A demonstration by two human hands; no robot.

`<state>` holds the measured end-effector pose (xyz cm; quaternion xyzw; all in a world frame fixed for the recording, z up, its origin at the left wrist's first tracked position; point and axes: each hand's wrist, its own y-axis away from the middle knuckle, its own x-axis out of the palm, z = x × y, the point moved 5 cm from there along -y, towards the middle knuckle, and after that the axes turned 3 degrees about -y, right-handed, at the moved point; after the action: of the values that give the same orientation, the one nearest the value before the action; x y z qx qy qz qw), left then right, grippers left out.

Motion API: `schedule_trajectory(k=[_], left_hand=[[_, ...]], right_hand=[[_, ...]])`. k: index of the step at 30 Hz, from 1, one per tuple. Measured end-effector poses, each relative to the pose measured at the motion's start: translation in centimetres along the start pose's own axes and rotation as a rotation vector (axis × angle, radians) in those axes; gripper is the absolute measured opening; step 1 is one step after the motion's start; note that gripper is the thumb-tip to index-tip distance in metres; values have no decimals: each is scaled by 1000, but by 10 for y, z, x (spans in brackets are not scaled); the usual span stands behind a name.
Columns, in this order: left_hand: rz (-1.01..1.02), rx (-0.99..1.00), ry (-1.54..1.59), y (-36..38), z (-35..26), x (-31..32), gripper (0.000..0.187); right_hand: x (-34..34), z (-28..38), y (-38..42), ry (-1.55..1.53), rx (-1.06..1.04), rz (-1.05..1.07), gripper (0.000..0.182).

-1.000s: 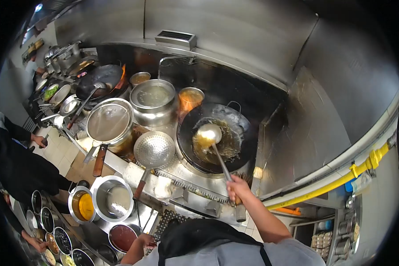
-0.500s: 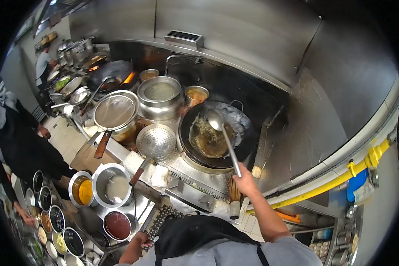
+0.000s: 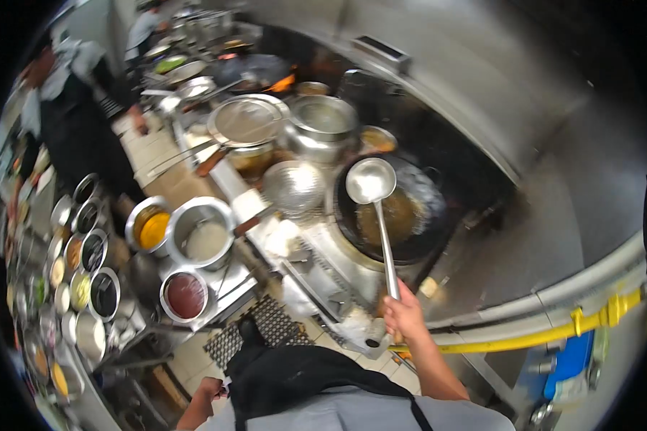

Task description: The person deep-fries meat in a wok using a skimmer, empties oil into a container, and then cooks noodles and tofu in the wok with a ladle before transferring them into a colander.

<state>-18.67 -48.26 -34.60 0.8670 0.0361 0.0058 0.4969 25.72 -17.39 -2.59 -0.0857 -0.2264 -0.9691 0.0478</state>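
Note:
My right hand (image 3: 404, 313) is wrapped round the handle of a long metal ladle (image 3: 372, 181). The ladle's round bowl hangs over the left part of a dark wok (image 3: 424, 248) that holds brownish liquid. Low in the view, beside my black apron, my left hand (image 3: 210, 388) has its fingers curled; whatever it holds, if anything, is too small to make out. A perforated skimmer (image 3: 293, 185) lies left of the wok, blurred.
Pots with orange liquid (image 3: 153, 228), pale liquid (image 3: 203, 241) and red sauce (image 3: 186, 295) stand at the left. A large pot (image 3: 322, 118) is behind the skimmer. Another person (image 3: 79, 136) stands far left. A yellow pipe (image 3: 510, 343) runs along the right.
The ladle has come up from the liquid, and its bowl now hangs higher and nearer. The camera view has swung left, so the stove and pots appear farther right.

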Motion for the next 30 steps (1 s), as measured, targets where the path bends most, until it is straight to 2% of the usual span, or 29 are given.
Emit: schedule_trajectory(k=[2,4,6,8,9,10,11,13,15,16,18,23,25,27,28,30], left_hand=[[-36,-38,88,-3,48,-6,27],[-69,-473,-270,-6,73,-8,29],[-59,-522,8,-22,102,-16,28],[-61,-461,-39,-12,79,-23,26],[-73,-422,55,-12,73,-32,25],[-93,-381,147,-12,68,-36,24],[-98,-381,165,-16,64,-41,24],[-144,-266,260,-23,60,-60,19],[-176,-241,296,-26,67,-78,17],[-209,-205,311,-27,64,-85,16],[-209,-213,377,-20,67,-98,16],[-201,-255,471,-19,102,-112,17],[-209,-412,531,-23,119,-112,19],[-180,-420,535,-30,127,-111,20],[-157,-428,535,-34,130,-111,21],[-148,-381,512,-42,129,-107,21]], right_hand=[[29,-2,9,-112,233,232,57],[67,-11,6,-162,452,435,56],[126,-16,2,-85,525,493,51],[192,-23,-18,37,579,622,53],[230,-41,-38,115,555,651,57],[267,-51,-52,198,501,643,60],[305,-65,-73,301,433,720,60],[382,-98,-119,594,180,700,59],[436,-161,-189,870,-229,684,59],[460,-163,-202,977,-602,662,58],[494,-173,-217,1111,-371,587,58],[521,-213,-249,1140,-459,626,56],[527,-212,-252,1149,-454,619,54],[529,-202,-237,991,-37,698,57],[528,-192,-227,985,-38,682,57],[514,-180,-208,563,361,550,66]])
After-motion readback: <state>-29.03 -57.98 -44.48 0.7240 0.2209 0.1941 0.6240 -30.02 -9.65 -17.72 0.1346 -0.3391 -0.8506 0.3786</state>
